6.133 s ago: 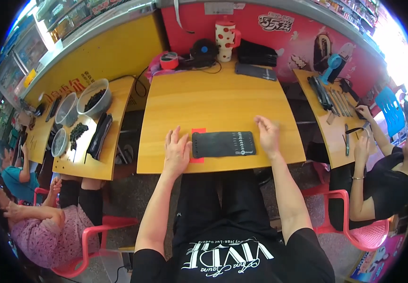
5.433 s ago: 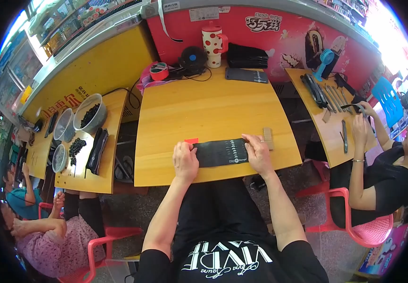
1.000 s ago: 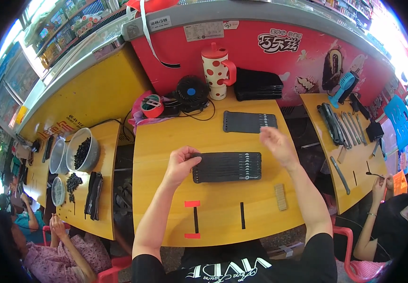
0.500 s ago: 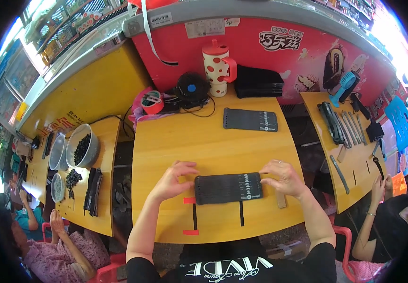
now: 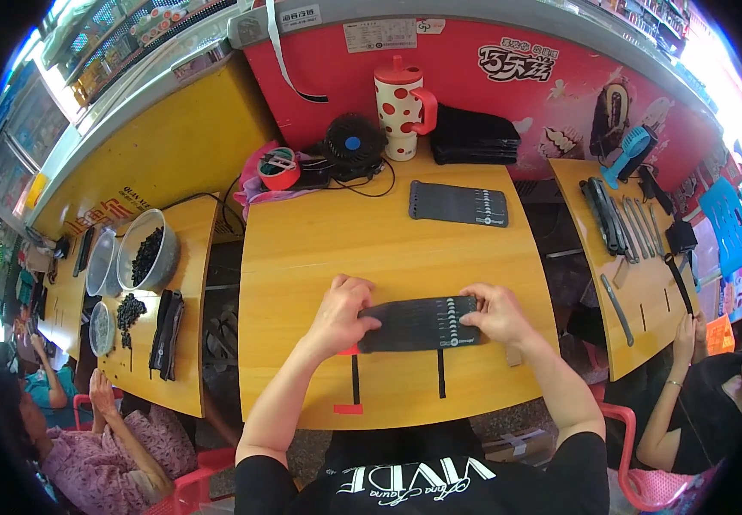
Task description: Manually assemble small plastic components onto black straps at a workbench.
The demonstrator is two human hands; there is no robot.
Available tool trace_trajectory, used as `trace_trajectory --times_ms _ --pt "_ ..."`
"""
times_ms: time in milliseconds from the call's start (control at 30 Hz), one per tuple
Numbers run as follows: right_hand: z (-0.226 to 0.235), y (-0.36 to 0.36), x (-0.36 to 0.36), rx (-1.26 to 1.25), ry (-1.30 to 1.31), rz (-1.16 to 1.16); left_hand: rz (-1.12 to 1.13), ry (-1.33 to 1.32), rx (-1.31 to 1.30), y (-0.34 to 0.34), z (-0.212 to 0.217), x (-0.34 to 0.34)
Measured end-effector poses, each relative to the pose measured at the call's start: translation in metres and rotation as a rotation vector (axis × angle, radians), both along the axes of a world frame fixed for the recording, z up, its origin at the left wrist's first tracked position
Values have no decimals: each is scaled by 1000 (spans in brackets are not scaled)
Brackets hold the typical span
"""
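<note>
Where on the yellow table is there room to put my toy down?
The bare middle of the table, between the flat black strip and the hands, is free. The back edge is crowded with the spotted cup, fan and cables.

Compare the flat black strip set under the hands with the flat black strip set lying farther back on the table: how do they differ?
The near flat black strip set lies close to the table's front edge; the far flat black strip set lies toward the back, near the black stack. The left hand and right hand press on the near set's ends; nothing touches the far one. Both are black, flat, with small pale marks toward the right.
</note>
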State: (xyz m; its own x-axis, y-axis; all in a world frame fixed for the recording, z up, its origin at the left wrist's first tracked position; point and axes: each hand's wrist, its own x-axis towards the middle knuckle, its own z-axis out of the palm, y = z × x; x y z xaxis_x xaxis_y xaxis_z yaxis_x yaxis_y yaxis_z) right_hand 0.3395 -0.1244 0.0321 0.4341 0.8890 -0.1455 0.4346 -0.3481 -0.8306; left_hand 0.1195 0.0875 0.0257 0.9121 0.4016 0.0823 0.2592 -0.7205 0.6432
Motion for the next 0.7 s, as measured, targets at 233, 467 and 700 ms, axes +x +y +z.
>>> trace_trajectory --times_ms 233,467,700 --pt "3 34 24 648 -594 -164 194 -460 287 19 30 44" --pt "-10 -15 32 222 -1184 348 -227 -109 362 23 7 1" --pt "-13 6 42 174 -602 -109 151 -115 278 25 -9 43"
